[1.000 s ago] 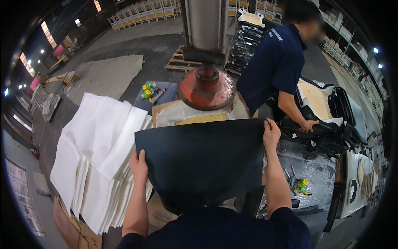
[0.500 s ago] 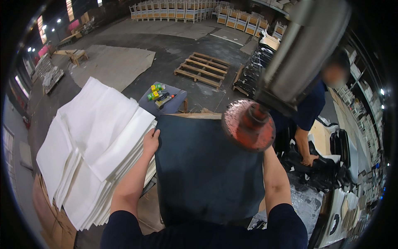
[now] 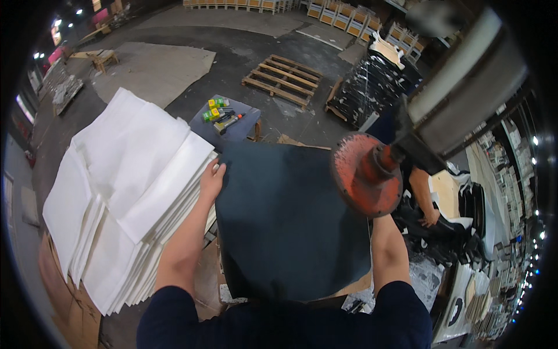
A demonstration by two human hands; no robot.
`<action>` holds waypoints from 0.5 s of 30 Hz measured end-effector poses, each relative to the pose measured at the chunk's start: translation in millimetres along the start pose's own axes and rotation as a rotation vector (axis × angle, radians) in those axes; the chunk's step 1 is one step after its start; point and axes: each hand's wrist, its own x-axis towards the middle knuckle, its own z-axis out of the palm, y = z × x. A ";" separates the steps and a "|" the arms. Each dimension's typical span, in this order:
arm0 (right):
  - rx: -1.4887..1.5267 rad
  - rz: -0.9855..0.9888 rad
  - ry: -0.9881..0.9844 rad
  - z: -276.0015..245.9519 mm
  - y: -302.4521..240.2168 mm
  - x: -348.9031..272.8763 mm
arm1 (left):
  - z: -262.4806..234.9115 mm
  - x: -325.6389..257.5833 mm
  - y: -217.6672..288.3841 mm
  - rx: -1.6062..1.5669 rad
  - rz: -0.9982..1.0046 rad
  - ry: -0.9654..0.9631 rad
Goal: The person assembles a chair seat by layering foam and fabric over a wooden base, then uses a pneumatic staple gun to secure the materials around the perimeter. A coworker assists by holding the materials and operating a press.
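A dark blue-black sheet of material (image 3: 290, 215) lies in front of me, its surface smooth and its corners rounded. My left hand (image 3: 213, 179) is closed at the sheet's left edge, with the thumb bent near its upper left corner. My right forearm reaches up along the opposite edge, but a red round disc (image 3: 367, 174) on a grey machine arm (image 3: 459, 99) hides the right hand. Just left of my left hand rises a tall pile of white sheets (image 3: 133, 168). Pale board edges show from under the dark sheet.
Beyond the sheet stands a small grey-topped table (image 3: 247, 128) with green-yellow boxes and tools. Farther off lies a wooden pallet (image 3: 283, 80). At right, a co-worker's hand (image 3: 430, 217) touches black-covered pieces (image 3: 427, 235). A wrapped black stack (image 3: 372, 87) stands behind.
My view has shifted, so the red disc and machine arm appear farther right. The dark sheet's far edge sits higher in view. My left hand stays at the left edge.
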 end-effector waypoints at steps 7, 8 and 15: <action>0.234 0.317 -0.233 -48.0 90.9 -163.3 | -38.3 -159.7 -47.4 -0.020 -0.067 -0.110; 0.240 0.342 -0.266 -55.5 95.9 -181.2 | -38.1 -163.5 -48.9 -0.026 -0.123 -0.123; 0.054 0.169 -0.104 -68.2 81.2 -222.5 | -40.8 -125.2 -11.1 -0.103 -0.360 -0.184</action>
